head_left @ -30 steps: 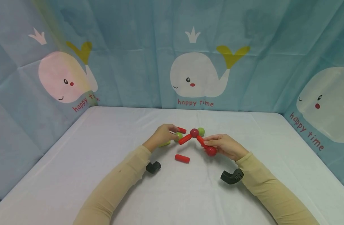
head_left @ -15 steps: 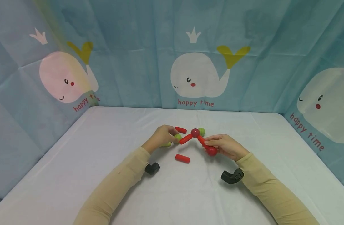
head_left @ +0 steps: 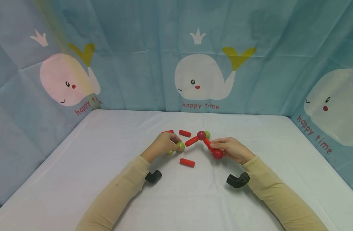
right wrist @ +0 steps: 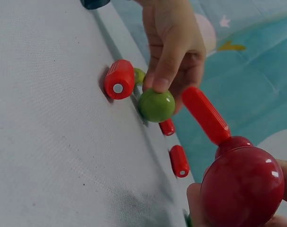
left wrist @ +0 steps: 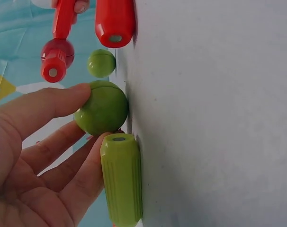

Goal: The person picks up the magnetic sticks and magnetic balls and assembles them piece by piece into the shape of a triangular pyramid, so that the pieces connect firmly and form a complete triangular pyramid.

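My left hand [head_left: 164,143] pinches a green ball [left wrist: 103,109] between thumb and fingers, low over the tabletop. A light-green ribbed rod [left wrist: 121,182] with a grey disc in its end lies against the fingers of that hand. My right hand [head_left: 230,149] holds a joined red piece by one of its rods. This piece has a dark red ball [head_left: 201,135] at the bend, a free red rod [head_left: 192,141] slanting toward the green ball, and a larger red ball [right wrist: 243,189] at the near end. A gap separates the free rod from the green ball.
Loose red rods lie nearby: one in front [head_left: 187,162], one behind [head_left: 185,133], another [head_left: 167,131] partly behind my left hand. A second green ball [left wrist: 101,63] sits behind the red piece. Black wrist attachments [head_left: 238,180] jut inward. A whale-print curtain [head_left: 153,64] borders the white table.
My left hand has moved slightly left and nearer with the green ball, uncovering a red rod at the back. The right hand and its red piece have hardly moved.
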A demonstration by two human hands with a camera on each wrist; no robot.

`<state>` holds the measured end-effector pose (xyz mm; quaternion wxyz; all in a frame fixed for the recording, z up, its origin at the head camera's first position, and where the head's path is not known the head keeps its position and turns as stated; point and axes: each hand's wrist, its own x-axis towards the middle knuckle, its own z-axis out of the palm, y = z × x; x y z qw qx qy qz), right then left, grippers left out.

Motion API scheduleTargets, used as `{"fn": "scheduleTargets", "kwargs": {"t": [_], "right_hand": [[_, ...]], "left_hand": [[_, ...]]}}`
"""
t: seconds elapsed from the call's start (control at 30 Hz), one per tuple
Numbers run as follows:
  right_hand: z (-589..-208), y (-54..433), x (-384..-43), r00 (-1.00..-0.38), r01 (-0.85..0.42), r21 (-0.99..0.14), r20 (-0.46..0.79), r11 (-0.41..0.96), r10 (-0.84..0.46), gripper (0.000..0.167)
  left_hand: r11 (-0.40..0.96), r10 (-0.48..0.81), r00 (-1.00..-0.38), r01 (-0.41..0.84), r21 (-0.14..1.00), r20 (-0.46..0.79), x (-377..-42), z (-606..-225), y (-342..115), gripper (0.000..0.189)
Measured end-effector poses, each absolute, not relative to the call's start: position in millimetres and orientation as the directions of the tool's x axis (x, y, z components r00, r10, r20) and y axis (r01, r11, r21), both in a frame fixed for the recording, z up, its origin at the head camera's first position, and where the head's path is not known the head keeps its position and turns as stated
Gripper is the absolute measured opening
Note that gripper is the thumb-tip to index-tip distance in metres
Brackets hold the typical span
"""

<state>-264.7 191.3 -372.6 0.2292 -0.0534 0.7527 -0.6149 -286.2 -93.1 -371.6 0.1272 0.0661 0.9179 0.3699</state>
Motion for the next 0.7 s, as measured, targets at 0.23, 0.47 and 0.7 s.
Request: {"fn": "scheduleTargets", "kwargs": {"t": [0.23,0.47,0.7], "right_hand": [[-372.8,190.7,-265.2,-0.894,0.198,-0.948,-0.279,0.251,-0.351,0.044],[-373.2,189.7,-265.9,-0.892,0.196,-0.945,-0.283,0.262,-0.352,0.045],[-374.6,189.8,-265.7,-0.891,0.203,-0.936,-0.299,0.289,-0.342,0.044]], "left_hand": [[0.702,0.236,-0.955,0.039,0.712,-0.18,-279.3,-368.1,-95.4,0.024],[0.67,0.262,-0.947,0.041,0.741,-0.184,-273.2,-361.3,-96.6,0.022],[0.678,0.274,-0.943,0.05,0.733,-0.188,-272.3,-362.7,-96.3,0.023]]}}
